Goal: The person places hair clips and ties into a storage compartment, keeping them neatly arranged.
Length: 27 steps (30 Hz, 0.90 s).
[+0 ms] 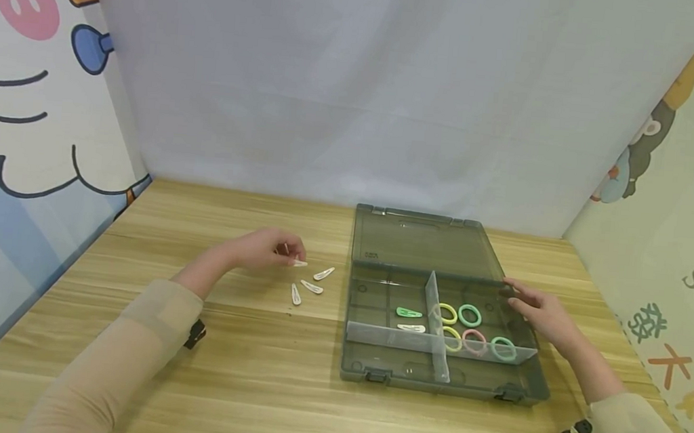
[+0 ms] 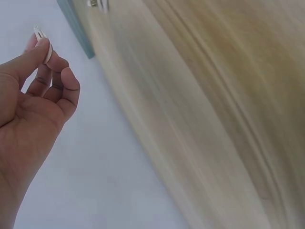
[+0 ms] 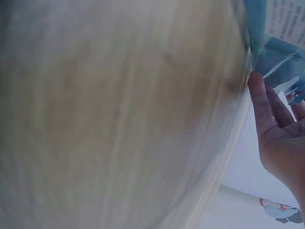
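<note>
My left hand pinches a white snap hair clip between thumb and forefinger, just above the table. Three more white hair clips lie close by on the wood. To their right sits a grey see-through divider box with its lid laid back. Its back left compartment contains a green hair clip and a white hair clip. Yellow, green and pink hair ties lie in the back right compartment. My right hand touches the box's right side with fingers nearly straight.
Clear upright dividers cross inside the box, and two latches stick out at its front. A pale curtain hangs behind the wooden table. Printed panels stand at both sides.
</note>
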Each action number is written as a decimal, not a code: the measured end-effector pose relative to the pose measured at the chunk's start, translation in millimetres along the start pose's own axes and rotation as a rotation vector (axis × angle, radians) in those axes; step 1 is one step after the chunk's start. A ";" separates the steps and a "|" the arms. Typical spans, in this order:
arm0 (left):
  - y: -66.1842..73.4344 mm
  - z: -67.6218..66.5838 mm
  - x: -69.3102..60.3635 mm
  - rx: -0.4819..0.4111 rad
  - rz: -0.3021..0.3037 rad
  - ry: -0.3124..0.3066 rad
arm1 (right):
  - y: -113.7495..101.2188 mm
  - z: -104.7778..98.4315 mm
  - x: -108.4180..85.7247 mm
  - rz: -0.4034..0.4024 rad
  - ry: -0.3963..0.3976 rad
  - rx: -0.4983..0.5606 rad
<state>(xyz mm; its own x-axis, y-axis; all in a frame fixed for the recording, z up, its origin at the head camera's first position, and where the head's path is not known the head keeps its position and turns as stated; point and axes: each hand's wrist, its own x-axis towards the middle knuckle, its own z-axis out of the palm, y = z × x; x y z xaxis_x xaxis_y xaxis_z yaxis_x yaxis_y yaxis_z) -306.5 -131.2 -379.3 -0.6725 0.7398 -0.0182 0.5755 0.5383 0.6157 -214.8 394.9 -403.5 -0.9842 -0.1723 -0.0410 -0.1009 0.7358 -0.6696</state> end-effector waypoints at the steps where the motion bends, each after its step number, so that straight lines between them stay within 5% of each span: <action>1: 2.5 -0.5 1.0 -0.003 0.005 -0.003 | 0.2 -0.1 0.1 0.002 -0.001 0.000; 27: 81.7 -7.4 46.4 0.025 0.092 -0.031 | -3.1 -0.9 -1.7 0.006 -0.008 0.015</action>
<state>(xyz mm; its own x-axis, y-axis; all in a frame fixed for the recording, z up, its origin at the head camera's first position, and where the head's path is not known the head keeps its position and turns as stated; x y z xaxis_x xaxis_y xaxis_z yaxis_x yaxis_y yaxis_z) -294.2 -55.9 -324.0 -0.6018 0.7985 0.0127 0.6459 0.4773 0.5958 -213.0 393.5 -400.7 -0.9836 -0.1731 -0.0510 -0.0926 0.7268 -0.6806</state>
